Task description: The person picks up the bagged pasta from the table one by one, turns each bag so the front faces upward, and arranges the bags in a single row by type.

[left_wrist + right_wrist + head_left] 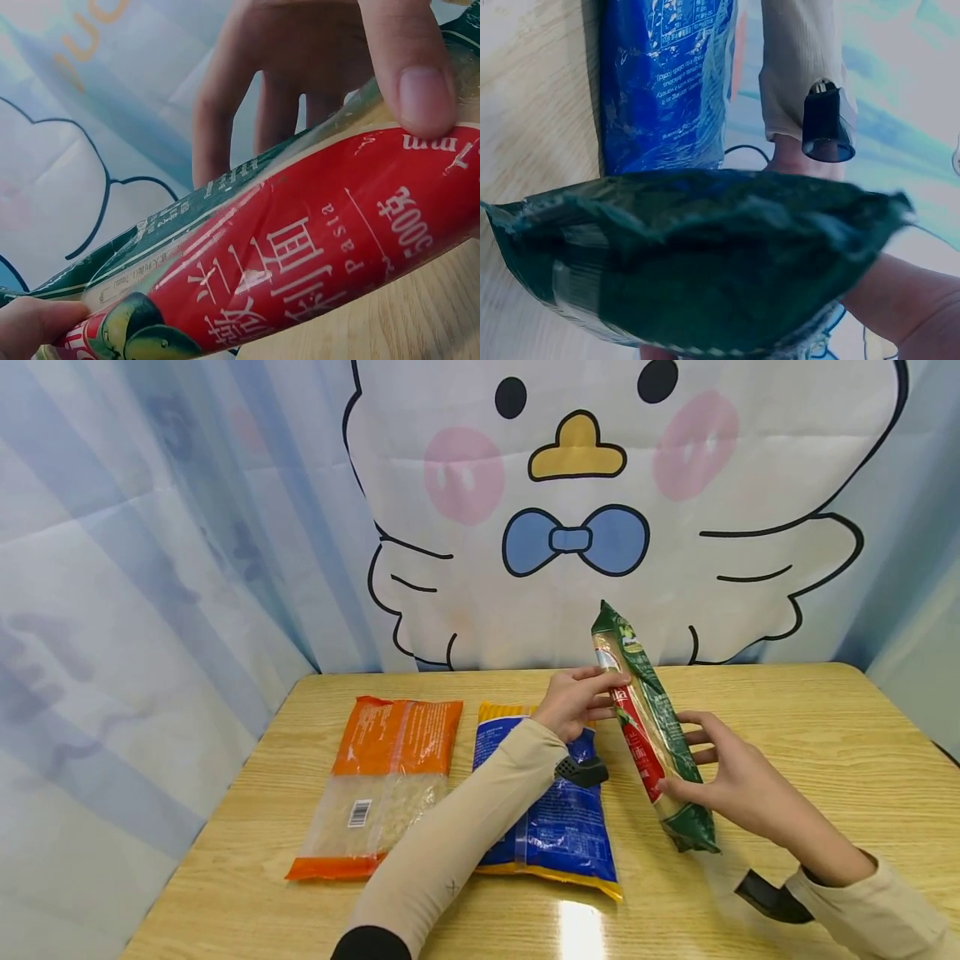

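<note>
A long green and red packet of pasta (pixel 651 727) is held up at a slant over the table, its top leaning left. My left hand (pixel 572 702) pinches it near the upper end, from the left side. Lower down, my right hand (pixel 731 781) grips the opposite side, with the thumb on the front and the fingers around the back edge. The left wrist view shows the red label and "Pasta" lettering under the right thumb (pixel 426 97). The crimped green end (pixel 705 255) fills the lower part of the right wrist view and covers most of the right hand.
Left of the pasta, a blue packet with yellow ends (pixel 558 835) lies on the wooden table (pixel 810 718), partly under the left arm. Farther left is an orange and clear packet (pixel 397 739) with a barcode. A printed curtain (pixel 577 618) hangs behind the table.
</note>
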Motion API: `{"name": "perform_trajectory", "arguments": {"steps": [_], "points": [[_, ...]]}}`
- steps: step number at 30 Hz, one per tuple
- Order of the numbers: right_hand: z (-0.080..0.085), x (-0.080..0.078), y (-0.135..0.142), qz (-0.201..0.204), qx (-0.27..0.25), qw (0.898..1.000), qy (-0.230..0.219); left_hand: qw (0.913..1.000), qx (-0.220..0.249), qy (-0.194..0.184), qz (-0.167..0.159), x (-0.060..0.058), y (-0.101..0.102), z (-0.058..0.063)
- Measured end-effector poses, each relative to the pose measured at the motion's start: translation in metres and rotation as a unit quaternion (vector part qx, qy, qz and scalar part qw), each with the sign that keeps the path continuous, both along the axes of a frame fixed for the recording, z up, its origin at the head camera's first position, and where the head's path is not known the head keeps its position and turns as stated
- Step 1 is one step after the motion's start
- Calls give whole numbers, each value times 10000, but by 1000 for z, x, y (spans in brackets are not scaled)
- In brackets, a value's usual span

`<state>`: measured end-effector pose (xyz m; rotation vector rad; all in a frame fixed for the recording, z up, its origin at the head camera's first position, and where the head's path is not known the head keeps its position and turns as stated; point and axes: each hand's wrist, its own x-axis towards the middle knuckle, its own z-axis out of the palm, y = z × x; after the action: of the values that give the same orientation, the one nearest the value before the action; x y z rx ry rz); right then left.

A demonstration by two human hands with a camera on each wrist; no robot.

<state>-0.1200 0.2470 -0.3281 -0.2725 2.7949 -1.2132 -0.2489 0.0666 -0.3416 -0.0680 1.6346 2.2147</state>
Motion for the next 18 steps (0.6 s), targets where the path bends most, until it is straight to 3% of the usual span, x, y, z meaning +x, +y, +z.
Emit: {"name": "perform_trajectory", "arguments": {"steps": [10,18], "points": [[-3,0,7,206,-701,9973,5,9997,-112,127,-169,1,-5,3],[-3,0,12,219,-1307,9898,-533,9974,-128,237,-667,1,-14,6]]}}
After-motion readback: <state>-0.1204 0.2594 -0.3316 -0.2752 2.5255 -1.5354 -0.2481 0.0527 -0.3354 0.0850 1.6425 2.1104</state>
